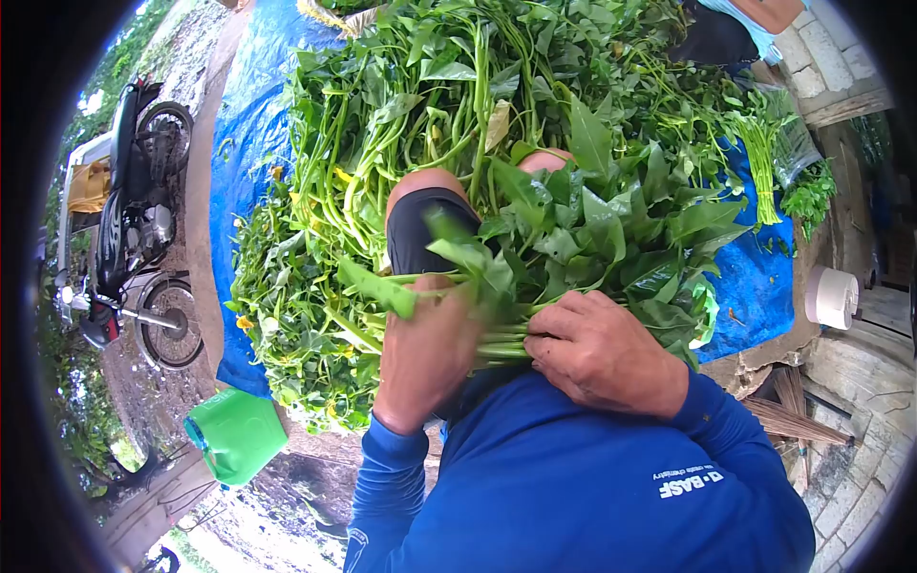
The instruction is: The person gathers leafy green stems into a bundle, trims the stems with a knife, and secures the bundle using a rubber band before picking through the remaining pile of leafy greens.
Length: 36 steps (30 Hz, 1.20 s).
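Note:
A bunch of leafy green stems (501, 346) lies across my lap, its broad pointed leaves (597, 229) spreading to the upper right. My right hand (602, 349) is closed around the stems, thumb and fingers pressed on the bunch. At the other end of the stems is my left hand (430, 339), smeared by motion; its fingers cannot be made out. A blurred leaf (377, 286) sticks out beside the left hand's fingers. My dark-covered knee (430, 224) rises behind that hand.
A large heap of greens (430, 105) covers the blue tarp (250, 115) ahead. A tied bundle (762, 177) and a white cylindrical container (833, 296) are at right. A green plastic container (239, 435) stands left, beyond it a motorcycle (143, 220). Another person's arm (769, 11) shows top right.

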Motion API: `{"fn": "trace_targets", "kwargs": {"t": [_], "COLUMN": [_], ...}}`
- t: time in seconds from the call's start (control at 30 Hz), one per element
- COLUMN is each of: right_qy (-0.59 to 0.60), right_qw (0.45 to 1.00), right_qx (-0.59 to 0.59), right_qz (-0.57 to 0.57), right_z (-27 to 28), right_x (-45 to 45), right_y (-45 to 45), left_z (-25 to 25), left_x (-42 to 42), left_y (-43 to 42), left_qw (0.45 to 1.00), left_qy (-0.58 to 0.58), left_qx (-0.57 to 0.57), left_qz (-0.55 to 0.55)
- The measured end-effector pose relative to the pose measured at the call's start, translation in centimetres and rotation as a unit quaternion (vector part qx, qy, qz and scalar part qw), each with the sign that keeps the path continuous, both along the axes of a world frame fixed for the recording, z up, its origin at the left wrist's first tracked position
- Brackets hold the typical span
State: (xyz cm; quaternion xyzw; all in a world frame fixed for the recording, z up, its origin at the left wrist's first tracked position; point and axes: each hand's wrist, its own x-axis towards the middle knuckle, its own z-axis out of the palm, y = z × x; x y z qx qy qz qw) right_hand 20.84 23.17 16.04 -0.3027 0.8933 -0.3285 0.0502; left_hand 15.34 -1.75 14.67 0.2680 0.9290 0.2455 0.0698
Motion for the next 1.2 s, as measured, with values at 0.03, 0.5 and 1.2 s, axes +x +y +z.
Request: {"fn": "trace_targets", "kwargs": {"t": [0.03, 0.5, 1.2], "right_qy": [-0.015, 0.126, 0.07], "right_qw": [1.0, 0.99, 0.965], "right_qx": [0.005, 0.068, 0.249], "right_qz": [0.01, 0.005, -0.038], "right_z": [0.1, 0.4, 1.2], "right_x": [-0.1, -3.9, -3.2], "right_y": [0.1, -3.6, 0.8], "left_z": [0.1, -0.3, -0.3], "left_x": [0.0, -0.7, -0.8], "left_y": [0.0, -0.5, -0.6], "left_qw": [1.0, 0.99, 1.0], "left_qy": [-0.016, -0.035, 0.005], "left_qx": [0.008, -0.043, 0.01], "left_qz": [-0.012, -0.13, -0.011]}}
